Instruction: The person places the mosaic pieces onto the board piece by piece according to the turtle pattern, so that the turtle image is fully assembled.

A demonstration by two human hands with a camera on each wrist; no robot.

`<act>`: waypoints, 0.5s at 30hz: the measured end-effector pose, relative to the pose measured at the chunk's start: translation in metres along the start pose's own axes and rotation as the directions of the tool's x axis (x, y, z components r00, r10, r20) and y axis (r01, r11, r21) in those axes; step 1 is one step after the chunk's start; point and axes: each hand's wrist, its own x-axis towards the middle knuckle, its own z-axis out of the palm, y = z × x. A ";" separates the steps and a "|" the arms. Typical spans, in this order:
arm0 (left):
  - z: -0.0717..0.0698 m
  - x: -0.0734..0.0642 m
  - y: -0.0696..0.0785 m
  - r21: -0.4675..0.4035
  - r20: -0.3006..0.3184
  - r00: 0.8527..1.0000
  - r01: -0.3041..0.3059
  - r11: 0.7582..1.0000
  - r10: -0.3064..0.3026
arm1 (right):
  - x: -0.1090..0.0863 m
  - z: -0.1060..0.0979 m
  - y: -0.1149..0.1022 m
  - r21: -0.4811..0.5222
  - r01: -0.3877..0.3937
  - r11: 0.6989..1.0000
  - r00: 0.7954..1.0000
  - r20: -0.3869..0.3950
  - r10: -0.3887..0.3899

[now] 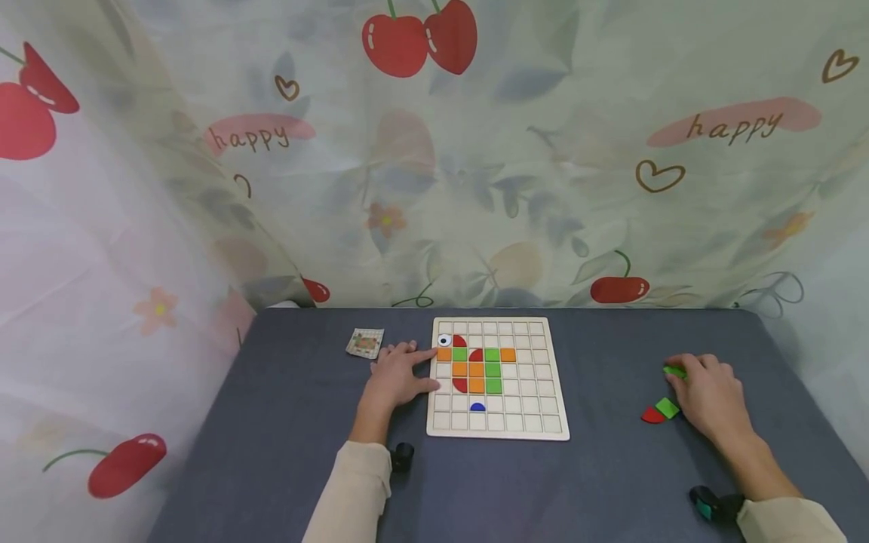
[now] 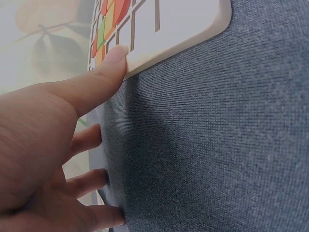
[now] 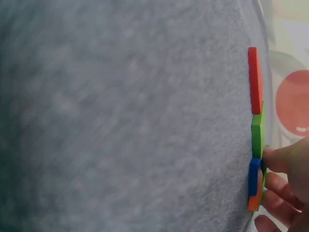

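Note:
A pale grid board (image 1: 532, 415) carries orange, green and red tiles, a white eye tile (image 1: 444, 340) and a blue half-round tile (image 1: 478, 407). My left hand (image 1: 397, 375) rests at the board's left edge, thumb and index finger touching it. In the left wrist view the thumb (image 2: 108, 67) lies over the rim, with the other fingers spread below. Far to the right, my right hand (image 1: 709, 392) pinches a green tile (image 1: 674, 372) between thumb and fingers. Beside it lie another green tile (image 1: 667, 408) and a red rounded tile (image 1: 653, 415).
A small patterned card (image 1: 365, 343) lies left of the board. Blue (image 3: 253, 176) and orange (image 3: 253, 202) tiles show near the right fingers in the right wrist view. A printed curtain (image 1: 462, 188) hangs behind the dark cloth-covered table (image 1: 271, 452).

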 end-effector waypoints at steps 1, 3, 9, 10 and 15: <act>0.000 0.000 0.000 0.000 0.000 1.000 0.000 1.000 0.000 | 0.000 0.000 -0.001 0.001 0.007 1.000 1.000 -0.005 -0.007; -0.001 0.000 0.000 0.003 0.003 1.000 0.001 1.000 -0.001 | 0.002 0.001 -0.002 0.003 0.018 1.000 1.000 -0.011 -0.018; -0.001 0.000 0.000 0.005 0.011 1.000 0.007 1.000 -0.007 | 0.007 0.004 -0.015 0.035 0.085 0.996 0.996 -0.026 -0.084; -0.001 0.000 0.000 0.004 0.011 1.000 0.007 1.000 -0.007 | 0.008 0.004 -0.019 0.044 0.102 0.994 0.994 -0.029 -0.101; -0.001 0.000 0.001 0.003 0.005 1.000 0.004 1.000 -0.004 | 0.014 0.007 -0.043 0.089 0.168 0.982 0.986 -0.040 -0.165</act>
